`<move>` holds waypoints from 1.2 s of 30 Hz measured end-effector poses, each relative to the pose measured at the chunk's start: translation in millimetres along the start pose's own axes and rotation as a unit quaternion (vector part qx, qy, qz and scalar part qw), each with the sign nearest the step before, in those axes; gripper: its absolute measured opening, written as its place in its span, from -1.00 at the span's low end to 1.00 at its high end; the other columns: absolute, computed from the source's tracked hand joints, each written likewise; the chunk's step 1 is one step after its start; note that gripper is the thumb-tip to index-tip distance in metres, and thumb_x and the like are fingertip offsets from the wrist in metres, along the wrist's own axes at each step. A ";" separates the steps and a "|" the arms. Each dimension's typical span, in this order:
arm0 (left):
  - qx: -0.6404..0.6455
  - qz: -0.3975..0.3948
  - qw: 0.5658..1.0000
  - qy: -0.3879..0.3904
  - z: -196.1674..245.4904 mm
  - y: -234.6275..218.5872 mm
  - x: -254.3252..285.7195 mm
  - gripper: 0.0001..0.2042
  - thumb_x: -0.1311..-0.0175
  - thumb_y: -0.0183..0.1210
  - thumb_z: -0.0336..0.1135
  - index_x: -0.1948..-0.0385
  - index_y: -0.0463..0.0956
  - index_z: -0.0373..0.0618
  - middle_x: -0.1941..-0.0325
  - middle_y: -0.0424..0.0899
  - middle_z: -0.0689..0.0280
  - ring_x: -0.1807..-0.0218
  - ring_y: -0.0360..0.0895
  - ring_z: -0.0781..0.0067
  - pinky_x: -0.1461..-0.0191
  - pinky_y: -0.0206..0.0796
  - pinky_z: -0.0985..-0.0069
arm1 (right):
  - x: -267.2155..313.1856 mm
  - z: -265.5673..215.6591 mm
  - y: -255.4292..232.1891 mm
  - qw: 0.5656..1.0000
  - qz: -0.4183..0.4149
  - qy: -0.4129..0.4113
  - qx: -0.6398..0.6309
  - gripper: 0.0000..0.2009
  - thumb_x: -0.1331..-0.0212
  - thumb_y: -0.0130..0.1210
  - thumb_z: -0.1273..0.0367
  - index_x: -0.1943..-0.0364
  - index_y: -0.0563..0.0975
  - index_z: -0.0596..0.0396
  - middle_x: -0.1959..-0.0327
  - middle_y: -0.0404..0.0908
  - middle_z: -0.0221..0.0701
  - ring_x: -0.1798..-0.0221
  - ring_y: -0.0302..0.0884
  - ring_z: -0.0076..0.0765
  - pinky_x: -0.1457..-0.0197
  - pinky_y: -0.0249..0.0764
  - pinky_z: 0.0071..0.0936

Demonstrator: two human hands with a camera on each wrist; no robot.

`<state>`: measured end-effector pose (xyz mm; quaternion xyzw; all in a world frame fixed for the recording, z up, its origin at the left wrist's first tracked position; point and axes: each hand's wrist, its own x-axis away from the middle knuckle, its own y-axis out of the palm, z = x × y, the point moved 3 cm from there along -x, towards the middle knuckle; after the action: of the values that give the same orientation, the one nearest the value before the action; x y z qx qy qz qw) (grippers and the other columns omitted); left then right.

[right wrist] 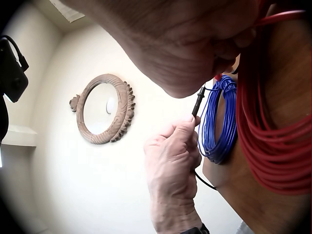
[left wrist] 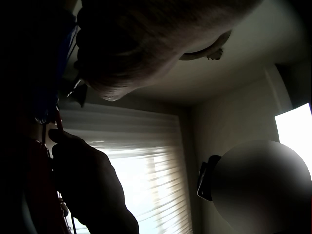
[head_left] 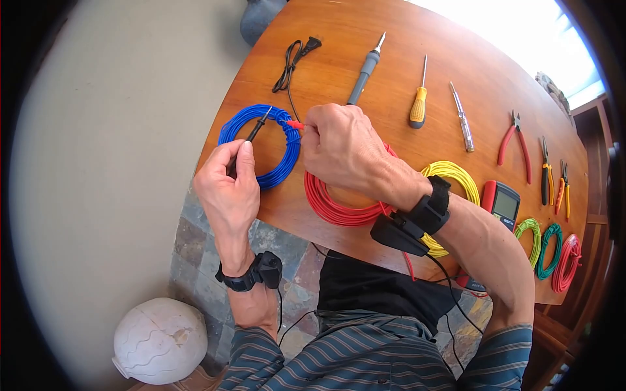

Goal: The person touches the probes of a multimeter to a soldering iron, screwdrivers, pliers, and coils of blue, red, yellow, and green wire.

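The bench [head_left: 339, 52] carries everything, with the red coil [head_left: 332, 212] at its near edge and the yellow coil [head_left: 456, 171] farther right; the blue coil [head_left: 228, 130] is by the near left corner. The right hand [head_left: 349, 143], fingers curled in, pinches the red probe [head_left: 295, 124] over the blue coil's right side, while the left hand [head_left: 228, 179] grips the black probe [head_left: 259, 124] between thumb and fingers, tip over the same coil. The meter [head_left: 505, 203] is near the near edge, beyond the yellow coil. The right wrist camera [head_left: 399, 234] hangs low over the coils, so a backward pull could catch loops and drag them over the near edge. With both probes so close, a loose pinch could let one slip, its point pricking a finger or nicking the thin blue insulation.
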<state>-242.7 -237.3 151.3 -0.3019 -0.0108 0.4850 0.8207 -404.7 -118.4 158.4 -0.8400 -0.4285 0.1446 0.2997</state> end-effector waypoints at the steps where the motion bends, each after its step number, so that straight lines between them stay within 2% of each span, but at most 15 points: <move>1: -0.004 -0.001 1.000 -0.006 -0.2 -0.1 -0.1 -0.83 -0.49 0.30 -0.37 0.23 0.71 -0.34 0.49 0.61 0.38 0.44 0.46 0.66 0.35 0.33 0.56 | -0.3 -0.1 -0.1 1.000 -0.007 0.003 0.003 -0.78 -0.12 0.18 0.42 0.46 0.65 0.42 0.39 0.64 0.29 0.22 0.69 0.50 0.13 0.64 0.11; 3: -0.010 0.000 1.000 -0.004 -0.1 -0.8 0.2 -0.83 -0.49 0.30 -0.37 0.23 0.71 -0.34 0.50 0.61 0.38 0.45 0.45 0.66 0.35 0.32 0.57 | -0.1 1.3 2.0 1.000 -0.014 0.007 0.005 -0.78 -0.12 0.18 0.42 0.44 0.65 0.41 0.37 0.65 0.29 0.21 0.69 0.50 0.12 0.64 0.11; 5: -0.013 -0.003 1.000 0.001 -0.1 -1.2 -0.2 -0.83 -0.49 0.30 -0.37 0.23 0.71 -0.33 0.50 0.60 0.39 0.45 0.45 0.67 0.35 0.31 0.57 | 0.8 4.1 5.3 0.999 0.046 -0.026 0.001 -0.78 -0.23 0.10 0.45 0.52 0.59 0.34 0.51 0.56 0.19 0.35 0.62 0.43 0.26 0.55 0.08; 8: -0.037 -0.027 0.999 -0.005 -5.1 -3.6 -0.3 -0.83 -0.49 0.29 -0.37 0.21 0.72 -0.33 0.49 0.61 0.40 0.43 0.44 0.68 0.34 0.32 0.58 | 1.3 3.9 7.4 0.998 0.062 -0.025 0.011 -0.78 -0.22 0.13 0.41 0.50 0.62 0.29 0.49 0.60 0.19 0.32 0.65 0.45 0.22 0.58 0.11; 10: -0.053 -0.009 0.999 0.004 -8.9 -5.8 1.4 -0.82 -0.50 0.29 -0.36 0.18 0.71 -0.35 0.46 0.61 0.43 0.40 0.44 0.70 0.32 0.33 0.58 | 0.7 0.3 1.9 1.000 -0.004 0.016 0.014 -0.80 -0.19 0.15 0.39 0.45 0.66 0.29 0.43 0.64 0.24 0.25 0.70 0.45 0.15 0.64 0.13; 14: -0.016 -0.015 1.000 0.014 -6.9 -10.1 4.0 -0.79 -0.54 0.27 -0.35 0.13 0.71 -0.38 0.40 0.59 0.50 0.35 0.43 0.73 0.30 0.31 0.64 | 8.2 -8.9 -11.4 0.999 -0.009 0.024 -0.032 -0.78 -0.19 0.17 0.40 0.43 0.65 0.36 0.42 0.64 0.30 0.26 0.70 0.51 0.14 0.65 0.11; 20: 0.061 -0.033 0.997 0.014 26.1 -12.3 11.5 -0.81 -0.56 0.26 -0.39 0.08 0.70 -0.38 0.38 0.55 0.53 0.32 0.40 0.78 0.26 0.24 0.72 | 26.8 -17.4 -46.1 0.994 0.049 -0.055 -0.085 -0.82 -0.23 0.09 0.49 0.46 0.62 0.36 0.50 0.59 0.23 0.39 0.63 0.46 0.29 0.56 0.09; 22: 0.069 -0.022 0.997 0.032 39.6 -7.8 16.9 -0.82 -0.56 0.26 -0.40 0.07 0.69 -0.38 0.36 0.56 0.53 0.31 0.40 0.77 0.26 0.24 0.72 | 36.3 -15.4 -79.1 0.983 0.103 -0.129 -0.077 -0.83 -0.23 0.09 0.49 0.46 0.62 0.32 0.53 0.57 0.17 0.47 0.62 0.31 0.34 0.56 0.00; 23: 0.076 -0.012 0.996 0.048 47.3 -6.0 19.3 -0.83 -0.56 0.26 -0.42 0.06 0.69 -0.38 0.34 0.56 0.52 0.30 0.41 0.76 0.25 0.24 0.71 | 41.1 -11.6 -96.4 0.973 0.156 -0.170 -0.006 -0.81 -0.27 0.10 0.46 0.43 0.66 0.28 0.57 0.59 0.04 0.51 0.62 0.11 0.37 0.55 -0.09; 25: 0.093 -0.033 0.992 0.081 64.3 -2.7 21.2 -0.84 -0.54 0.27 -0.43 0.07 0.70 -0.37 0.32 0.57 0.50 0.29 0.41 0.75 0.25 0.24 0.70 | 52.0 -7.4 -139.2 0.975 0.189 -0.117 -0.025 -0.79 -0.28 0.07 0.43 0.37 0.71 0.23 0.49 0.69 -0.11 0.47 0.65 -0.13 0.38 0.59 -0.21; 26: 0.111 -0.057 0.986 0.114 74.3 -1.2 19.8 -0.85 -0.53 0.27 -0.45 0.07 0.70 -0.37 0.30 0.58 0.49 0.28 0.41 0.74 0.24 0.24 0.70 | 56.6 -5.1 -159.5 0.980 0.165 -0.022 -0.113 -0.77 -0.25 0.04 0.42 0.34 0.72 0.22 0.37 0.77 -0.13 0.39 0.69 -0.18 0.35 0.63 -0.25; 27: 0.110 -0.056 0.986 0.115 84.6 -2.1 15.9 -0.85 -0.53 0.27 -0.45 0.07 0.70 -0.37 0.30 0.58 0.49 0.28 0.41 0.74 0.24 0.24 0.70 | 55.1 3.1 -169.0 0.979 0.166 -0.024 -0.114 -0.77 -0.25 0.04 0.42 0.34 0.72 0.22 0.37 0.77 -0.13 0.39 0.69 -0.18 0.35 0.63 -0.25; 29: 0.088 -0.137 0.973 0.165 107.6 5.9 5.5 -0.87 -0.50 0.28 -0.49 0.07 0.71 -0.35 0.28 0.59 0.44 0.27 0.41 0.70 0.22 0.24 0.67 | 48.9 28.9 -185.4 0.964 0.210 0.079 -0.142 -0.76 -0.28 0.04 0.38 0.29 0.74 0.16 0.33 0.79 -0.19 0.38 0.66 -0.26 0.24 0.63 -0.30; 32: 0.089 -0.218 0.953 0.192 125.5 41.3 -33.7 -0.87 -0.44 0.31 -0.51 0.09 0.72 -0.35 0.29 0.60 0.43 0.29 0.41 0.69 0.22 0.24 0.65 | 35.8 66.3 -187.6 0.973 0.176 0.121 -0.090 -0.74 -0.29 0.04 0.39 0.21 0.76 0.19 0.29 0.78 -0.10 0.28 0.70 -0.17 0.07 0.64 -0.21; 36: 0.060 -0.282 0.945 0.157 100.4 113.8 -115.8 -0.87 -0.39 0.36 -0.47 0.13 0.76 -0.33 0.39 0.62 0.48 0.38 0.41 0.69 0.28 0.28 0.59 | 9.2 92.6 -168.1 0.976 0.160 0.143 -0.036 -0.75 -0.27 0.07 0.38 0.18 0.76 0.19 0.24 0.78 -0.04 0.13 0.76 -0.01 -0.02 0.64 -0.11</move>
<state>-425.1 -242.0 207.7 -0.3093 0.0629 0.1800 0.9316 -552.0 0.3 191.9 -0.9201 -0.2460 0.0538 0.3001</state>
